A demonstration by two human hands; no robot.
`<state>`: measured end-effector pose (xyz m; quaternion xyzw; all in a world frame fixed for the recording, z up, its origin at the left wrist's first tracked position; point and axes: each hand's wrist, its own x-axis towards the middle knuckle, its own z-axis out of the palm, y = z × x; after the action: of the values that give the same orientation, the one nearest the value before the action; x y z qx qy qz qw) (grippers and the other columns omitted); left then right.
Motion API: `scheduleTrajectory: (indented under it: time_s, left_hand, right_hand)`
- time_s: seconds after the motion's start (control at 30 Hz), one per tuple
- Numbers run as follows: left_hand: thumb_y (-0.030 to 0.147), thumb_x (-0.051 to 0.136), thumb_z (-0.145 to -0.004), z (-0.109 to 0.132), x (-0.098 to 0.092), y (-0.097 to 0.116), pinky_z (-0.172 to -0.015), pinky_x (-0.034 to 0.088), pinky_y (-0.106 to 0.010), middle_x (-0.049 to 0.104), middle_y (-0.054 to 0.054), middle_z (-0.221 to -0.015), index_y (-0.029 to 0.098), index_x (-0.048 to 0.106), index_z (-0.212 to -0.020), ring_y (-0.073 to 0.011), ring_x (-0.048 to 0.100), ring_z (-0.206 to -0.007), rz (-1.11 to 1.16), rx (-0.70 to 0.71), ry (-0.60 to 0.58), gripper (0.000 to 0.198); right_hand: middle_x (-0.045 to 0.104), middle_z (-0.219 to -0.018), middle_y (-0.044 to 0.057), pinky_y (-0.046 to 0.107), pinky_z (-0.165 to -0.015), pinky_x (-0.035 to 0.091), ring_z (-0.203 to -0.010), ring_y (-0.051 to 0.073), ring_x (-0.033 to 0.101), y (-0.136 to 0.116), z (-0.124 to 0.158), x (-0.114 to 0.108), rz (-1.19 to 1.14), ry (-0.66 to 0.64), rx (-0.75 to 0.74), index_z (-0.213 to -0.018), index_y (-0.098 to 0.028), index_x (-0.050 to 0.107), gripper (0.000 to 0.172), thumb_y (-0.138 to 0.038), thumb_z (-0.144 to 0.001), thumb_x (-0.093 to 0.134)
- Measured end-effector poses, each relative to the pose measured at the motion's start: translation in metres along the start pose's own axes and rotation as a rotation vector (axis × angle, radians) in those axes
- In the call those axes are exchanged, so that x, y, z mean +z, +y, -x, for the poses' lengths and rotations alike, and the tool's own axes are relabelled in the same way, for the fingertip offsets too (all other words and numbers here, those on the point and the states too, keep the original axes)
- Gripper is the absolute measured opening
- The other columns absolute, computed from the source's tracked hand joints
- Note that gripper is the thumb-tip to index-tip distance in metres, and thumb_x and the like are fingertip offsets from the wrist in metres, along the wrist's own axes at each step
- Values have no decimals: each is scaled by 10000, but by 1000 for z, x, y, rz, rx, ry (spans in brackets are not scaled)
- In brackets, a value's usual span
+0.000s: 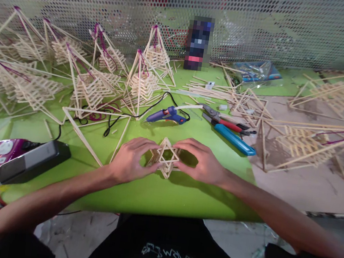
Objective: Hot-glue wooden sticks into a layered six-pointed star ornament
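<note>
A small star-shaped frame of stacked wooden sticks point(169, 156) is held between my two hands, low over the green table point(200, 199). Its left points are pinched between the thumb and fingers of my left hand point(132, 157). On the opposite side my right hand point(201, 161) grips it the same way. Just beyond the frame lies a blue glue gun point(167, 114) with a white glue stick in its back end. Pliers with a blue handle point(234, 140) and a red-handled cutter point(227, 123) rest to its right.
Several pyramid-shaped stick structures point(144, 84) with purple thread crowd the left and back; more point(307, 146) stand at right. A purple power strip point(3, 154) and grey box point(34, 163) sit at left. Loose sticks point(209, 90) and a phone-like blurred device point(198, 43) are at the back.
</note>
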<state>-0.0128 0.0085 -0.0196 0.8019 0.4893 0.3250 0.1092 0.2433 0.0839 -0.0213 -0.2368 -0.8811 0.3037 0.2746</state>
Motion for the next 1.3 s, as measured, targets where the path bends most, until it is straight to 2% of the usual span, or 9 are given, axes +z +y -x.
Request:
scheduleTrajectory:
  time_s: [0.23, 0.47, 0.6, 0.7, 0.8, 0.93, 1.03, 1.13, 1.3]
  left_hand:
    - [388, 754, -840, 1, 0, 0, -872, 618, -439, 752, -88, -1088, 176, 672, -1163, -224, 726, -963, -20, 14, -6, 395]
    - [421, 762, -838, 1, 0, -1, -875, 619, -418, 753, -83, -1089, 185, 664, -1188, -220, 727, -960, -29, 29, -17, 434]
    - [417, 751, -845, 1, 0, -1, -879, 617, -425, 749, -80, -1099, 198, 653, -1220, -220, 723, -964, -39, 29, -22, 445]
    - [424, 747, -846, 1, -1, -1, -881, 615, -424, 743, -84, -1102, 196, 657, -1214, -224, 720, -967, -45, 25, -30, 442]
    - [421, 743, -849, 2, -1, -1, -901, 609, -423, 738, -84, -1111, 193, 655, -1215, -227, 715, -985, -48, 17, -39, 440]
    - [410, 738, -852, 2, -1, -1, -912, 603, -417, 735, -80, -1121, 200, 653, -1209, -226, 710, -1001, -49, 10, -42, 423]
    - [398, 737, -852, 2, -1, 0, -918, 599, -410, 732, -78, -1125, 200, 652, -1206, -223, 707, -1006, -50, 8, -44, 414]
    - [402, 738, -853, 2, -1, 0, -918, 597, -404, 732, -78, -1123, 196, 654, -1202, -221, 706, -1004, -50, 12, -49, 413]
    - [410, 743, -851, 1, -1, -1, -921, 596, -397, 732, -80, -1122, 186, 657, -1201, -219, 706, -1004, -55, 18, -47, 424]
  right_hand:
    - [690, -1166, 90, 440, -918, 587, -1032, 234, 669, 1, 1, 1, -9, 10, -24, -1310, -245, 600, 470, -342, -873, 742]
    - [688, -1174, 85, 446, -920, 585, -1036, 239, 665, 3, 1, 1, 15, -6, -25, -1318, -266, 597, 473, -345, -875, 742]
    - [674, -1237, 92, 476, -940, 579, -1060, 256, 657, 5, 4, 3, 118, 21, -110, -1452, -285, 489, 614, -384, -889, 713]
    - [616, -1347, 132, 504, -986, 558, -1165, 284, 625, 6, 6, 3, 257, -8, -217, -1548, -266, 356, 728, -414, -911, 675]
    - [508, -1473, 175, 515, -1050, 523, -1313, 308, 550, 5, 7, 3, 348, -76, -300, -1577, -238, 301, 764, -433, -926, 651]
    - [288, -1632, 184, 579, -1124, 449, -1475, 354, 381, 4, 7, 5, 372, -156, -305, -1581, -273, 291, 756, -486, -937, 625]
    - [173, -1681, 162, 595, -1159, 408, -1532, 361, 279, 3, 6, 6, 362, -200, -296, -1578, -303, 298, 748, -498, -936, 627]
    - [136, -1694, 149, 586, -1183, 386, -1551, 349, 237, 2, 5, 6, 359, -219, -280, -1580, -312, 295, 749, -498, -937, 629]
    - [170, -1680, 173, 574, -1189, 381, -1542, 355, 257, 1, 5, 7, 358, -217, -284, -1566, -273, 344, 712, -502, -948, 613]
